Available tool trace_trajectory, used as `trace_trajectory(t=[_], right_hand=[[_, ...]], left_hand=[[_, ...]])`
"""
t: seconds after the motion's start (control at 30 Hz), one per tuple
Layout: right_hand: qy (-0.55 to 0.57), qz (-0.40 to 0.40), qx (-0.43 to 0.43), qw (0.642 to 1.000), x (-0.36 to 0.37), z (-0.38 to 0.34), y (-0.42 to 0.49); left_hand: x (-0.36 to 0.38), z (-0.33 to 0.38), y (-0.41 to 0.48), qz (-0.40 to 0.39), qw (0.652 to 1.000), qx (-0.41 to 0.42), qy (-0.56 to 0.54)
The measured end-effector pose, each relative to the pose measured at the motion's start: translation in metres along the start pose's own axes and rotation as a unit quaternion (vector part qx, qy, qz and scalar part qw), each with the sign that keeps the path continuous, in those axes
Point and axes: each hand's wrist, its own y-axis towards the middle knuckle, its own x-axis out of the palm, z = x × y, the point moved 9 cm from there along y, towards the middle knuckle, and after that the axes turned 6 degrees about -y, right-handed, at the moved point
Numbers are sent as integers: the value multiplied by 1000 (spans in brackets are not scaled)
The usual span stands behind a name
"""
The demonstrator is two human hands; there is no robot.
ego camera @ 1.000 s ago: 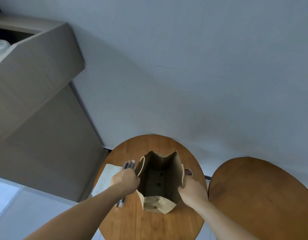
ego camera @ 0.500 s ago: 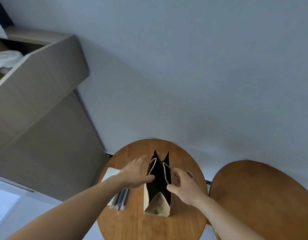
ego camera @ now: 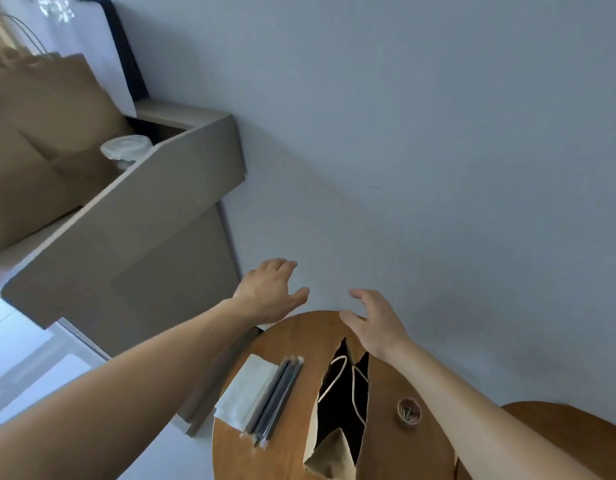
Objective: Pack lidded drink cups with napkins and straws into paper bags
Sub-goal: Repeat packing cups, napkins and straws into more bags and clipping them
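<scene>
Both empty hands hover spread over a round wooden table where an open bag stands.

A grey-beige stepped counter (ego camera: pixel 133 226) fills the left, bearing tall brown paper bags with handles (ego camera: pixel 53 105) and a clear plastic lidded cup (ego camera: pixel 126 149) behind its raised edge. On the round wooden table (ego camera: pixel 289 337) a slim brown paper bag (ego camera: pixel 334 455) stands open, its cord handles drooping inward. The left hand (ego camera: pixel 268 292) and right hand (ego camera: pixel 376 323) float above the table's far edge, fingers loose and apart, holding nothing. Left of the bag lies a stack of white napkins (ego camera: pixel 244 393), a bundle of dark wrapped straws (ego camera: pixel 275 396) touching its edge. A small round pot (ego camera: pixel 408 412) sits to the bag's right.
</scene>
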Motion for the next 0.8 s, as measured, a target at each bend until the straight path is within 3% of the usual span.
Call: trace_trajectory(t=[0.17,0.4,0.63,0.8], right_hand=[[-23,-5,-81,996,-15,-87,46],[-79,81,-193,975,-57,-251,106],[-130,107,-249,954,-31,-396,165],[-194,68,-239,949,21,-467,225]], left_hand=[[-99,-27,3,95,995,-20,14],[-244,-100,-3,232,972,-34,1],[-299,-234,-6,236,966,-100,-22],[-295,-312,4,199,974,-110,-20]])
